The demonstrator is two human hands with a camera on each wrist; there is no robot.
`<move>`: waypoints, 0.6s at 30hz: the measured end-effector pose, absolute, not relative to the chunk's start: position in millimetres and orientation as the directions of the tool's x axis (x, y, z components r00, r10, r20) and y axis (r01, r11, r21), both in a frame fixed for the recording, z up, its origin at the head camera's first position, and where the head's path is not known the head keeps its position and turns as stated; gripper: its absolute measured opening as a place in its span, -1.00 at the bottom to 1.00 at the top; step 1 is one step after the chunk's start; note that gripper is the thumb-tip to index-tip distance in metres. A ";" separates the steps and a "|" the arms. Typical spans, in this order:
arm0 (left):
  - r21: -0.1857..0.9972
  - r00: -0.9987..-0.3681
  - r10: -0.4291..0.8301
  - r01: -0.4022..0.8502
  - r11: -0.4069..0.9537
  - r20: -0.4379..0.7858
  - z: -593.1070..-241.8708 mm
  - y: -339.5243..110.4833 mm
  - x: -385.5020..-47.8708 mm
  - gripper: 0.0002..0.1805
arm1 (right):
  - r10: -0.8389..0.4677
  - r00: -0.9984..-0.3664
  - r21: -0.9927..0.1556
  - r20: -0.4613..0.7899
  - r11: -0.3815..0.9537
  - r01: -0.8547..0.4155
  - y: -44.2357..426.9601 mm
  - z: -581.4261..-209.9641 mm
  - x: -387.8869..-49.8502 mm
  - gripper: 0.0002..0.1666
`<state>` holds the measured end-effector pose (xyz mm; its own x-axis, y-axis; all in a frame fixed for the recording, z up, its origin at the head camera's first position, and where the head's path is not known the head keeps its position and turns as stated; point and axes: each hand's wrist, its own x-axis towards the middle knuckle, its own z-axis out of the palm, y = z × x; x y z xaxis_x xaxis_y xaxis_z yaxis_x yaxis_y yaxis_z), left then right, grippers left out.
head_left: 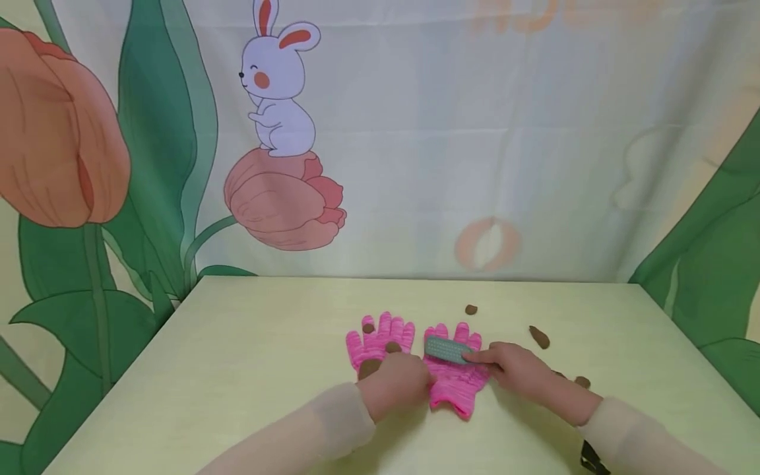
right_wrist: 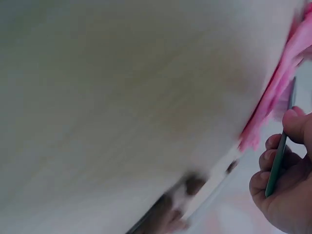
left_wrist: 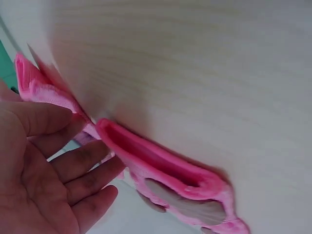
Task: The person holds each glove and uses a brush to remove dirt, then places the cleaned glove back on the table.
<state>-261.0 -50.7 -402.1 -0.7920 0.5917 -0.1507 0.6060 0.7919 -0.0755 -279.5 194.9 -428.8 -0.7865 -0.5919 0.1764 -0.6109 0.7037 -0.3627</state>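
My right hand [head_left: 522, 376] grips the stiff-looking green tool [head_left: 446, 350] over the pink glove [head_left: 454, 384], toward the tabletop's [head_left: 285, 310] far edge; my left hand [head_left: 399, 382] is loosely spread. Likely soft and light, the glove holds best by its cuff [head_left: 452, 402].

We see a pink glove [head_left: 457, 389] lying flat, its fingers pointing away from us. The right hand [head_left: 525, 373] grips a flat green tool [head_left: 446, 350] with little dots on it, over the glove's fingers. The left hand [head_left: 400, 384] is at the glove's side. We see a second pink glove [head_left: 380, 342] just to the left, with brown patches [head_left: 369, 368] on it.
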 end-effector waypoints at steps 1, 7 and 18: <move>-0.074 -0.798 0.582 0.597 0.799 -0.157 -401.5 -49.2 -260.4 -0.85 | -0.584 -0.794 -0.362 0.171 0.712 -0.602 201.4 -430.6 -279.0 -0.60; -0.092 -0.820 0.544 0.565 0.820 -0.179 -400.5 -46.8 -259.3 -0.82 | -0.534 -0.840 -0.419 0.098 0.743 -0.522 246.1 -433.9 -273.4 -0.60; 0.035 -0.802 0.566 0.570 0.821 -0.191 -402.1 -49.2 -264.0 -0.85 | -0.516 -0.840 -0.432 0.169 0.727 -0.534 276.9 -412.0 -272.3 -0.58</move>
<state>-264.0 -49.2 -402.1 -0.8023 0.5657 -0.1906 0.5703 0.8207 0.0355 -272.3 276.9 -412.0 -0.8396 -0.5164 0.1685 -0.5338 0.7267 -0.4324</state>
